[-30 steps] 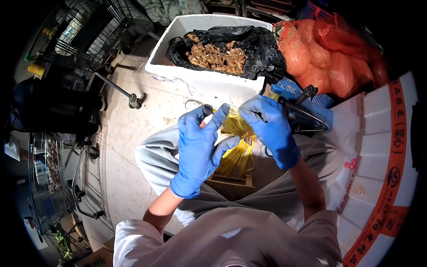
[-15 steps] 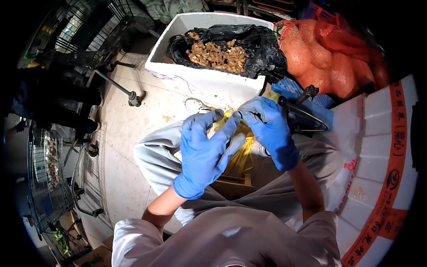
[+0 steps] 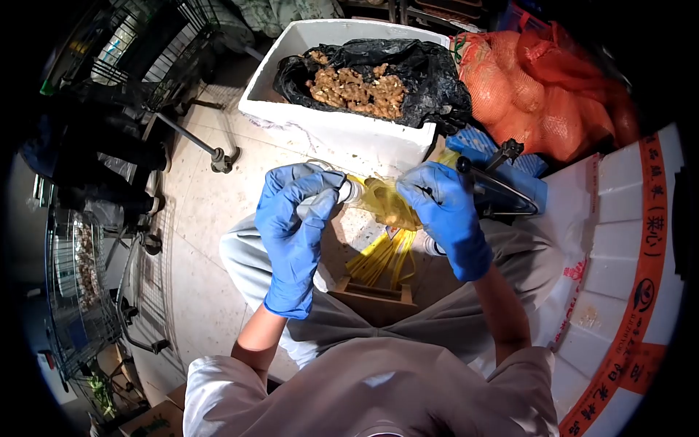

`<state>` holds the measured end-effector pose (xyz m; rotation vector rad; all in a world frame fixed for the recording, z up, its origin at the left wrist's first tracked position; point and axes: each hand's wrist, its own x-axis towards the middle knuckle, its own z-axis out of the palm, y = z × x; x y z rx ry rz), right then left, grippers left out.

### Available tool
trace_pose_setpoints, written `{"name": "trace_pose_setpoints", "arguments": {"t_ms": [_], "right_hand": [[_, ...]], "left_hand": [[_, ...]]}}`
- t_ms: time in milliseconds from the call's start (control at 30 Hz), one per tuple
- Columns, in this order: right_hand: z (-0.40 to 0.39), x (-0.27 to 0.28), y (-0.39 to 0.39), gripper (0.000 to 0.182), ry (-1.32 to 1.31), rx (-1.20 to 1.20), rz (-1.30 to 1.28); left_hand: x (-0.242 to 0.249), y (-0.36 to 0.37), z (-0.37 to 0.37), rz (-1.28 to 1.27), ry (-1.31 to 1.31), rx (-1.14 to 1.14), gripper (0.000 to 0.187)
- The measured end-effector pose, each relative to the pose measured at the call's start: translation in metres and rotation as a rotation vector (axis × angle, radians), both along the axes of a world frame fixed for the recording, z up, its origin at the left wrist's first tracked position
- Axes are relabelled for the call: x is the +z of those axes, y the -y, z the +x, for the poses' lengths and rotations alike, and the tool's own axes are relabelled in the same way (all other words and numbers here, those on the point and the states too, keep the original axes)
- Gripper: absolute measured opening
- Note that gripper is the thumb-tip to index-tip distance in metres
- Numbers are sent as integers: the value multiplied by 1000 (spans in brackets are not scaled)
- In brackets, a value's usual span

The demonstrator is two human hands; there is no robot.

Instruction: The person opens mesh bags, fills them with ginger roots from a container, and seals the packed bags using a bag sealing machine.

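A small yellow mesh bag (image 3: 386, 204) with brownish pieces inside hangs between my two blue-gloved hands. My left hand (image 3: 295, 226) is closed at the bag's left end, near a white shoe. My right hand (image 3: 444, 215) pinches the right end of the bag, its fingertips pressed together. Below the bag, a bundle of yellow mesh strips (image 3: 382, 258) lies over a small wooden box (image 3: 375, 298) between my legs. Ahead stands a white foam box (image 3: 335, 135) lined with a black plastic bag (image 3: 437, 84) that holds knobbly ginger (image 3: 357, 91).
Orange mesh sacks (image 3: 524, 102) lie at the upper right, beside a blue device with a metal handle (image 3: 510, 189). White foam boxes with orange tape (image 3: 641, 291) line the right side. Wire carts (image 3: 80, 269) stand on the left, next to a person's dark-clothed legs (image 3: 116, 160).
My left hand has moved left and away from my right, and the yellow mesh bag now shows stretched between them. My right hand has barely moved.
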<state>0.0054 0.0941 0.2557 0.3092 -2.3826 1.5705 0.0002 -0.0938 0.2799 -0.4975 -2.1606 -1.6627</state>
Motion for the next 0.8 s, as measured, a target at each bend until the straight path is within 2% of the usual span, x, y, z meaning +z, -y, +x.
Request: {"name": "trace_pose_setpoints", "arguments": {"t_ms": [67, 133, 267, 333, 367, 400, 467, 500, 533, 567, 600, 667, 700, 733, 800], "right_hand": [[0, 2, 0, 6, 26, 1, 30], [0, -1, -2, 8, 1, 3, 28], [1, -7, -4, 9, -80, 24, -85], [3, -4, -4, 11, -129, 37, -50], [2, -3, -5, 11, -128, 39, -49], [2, -3, -5, 12, -174, 84, -33], [2, -1, -5, 13, -218, 129, -16], [1, 2, -5, 13, -173, 173, -98], [0, 4, -6, 14, -127, 216, -178], [-6, 0, -13, 19, -154, 342, -248], [-14, -8, -11, 48, -71, 486, -552], [-21, -10, -14, 82, 50, 609, -632], [-23, -19, -15, 102, 144, 656, -489], [-21, -17, -15, 103, 185, 694, -321], [-11, -13, -15, 100, 229, 673, -298]], "left_hand": [[-11, 0, -5, 86, 97, -31, 27], [-24, -1, -5, -12, 176, -76, 57], [-55, -14, -1, -10, 398, -202, 67], [-55, -28, -2, -103, 191, -229, 70], [-45, -39, 5, -26, 226, -207, 52], [-46, -40, 5, -25, 228, -206, 52], [-49, -41, 4, 215, 717, -336, 27], [-43, -45, 4, 259, 618, -298, 10], [-37, -45, 3, 260, 619, -301, 10], [-31, -41, 1, 282, 573, -348, 12], [-25, -36, -3, 301, 527, -395, 13], [-15, -26, -9, 280, 577, -418, 14], [-8, -23, -11, 262, 557, -492, 15], [0, -21, -12, 243, 538, -566, 16], [22, -22, -13, 228, 593, -612, 17]]}}
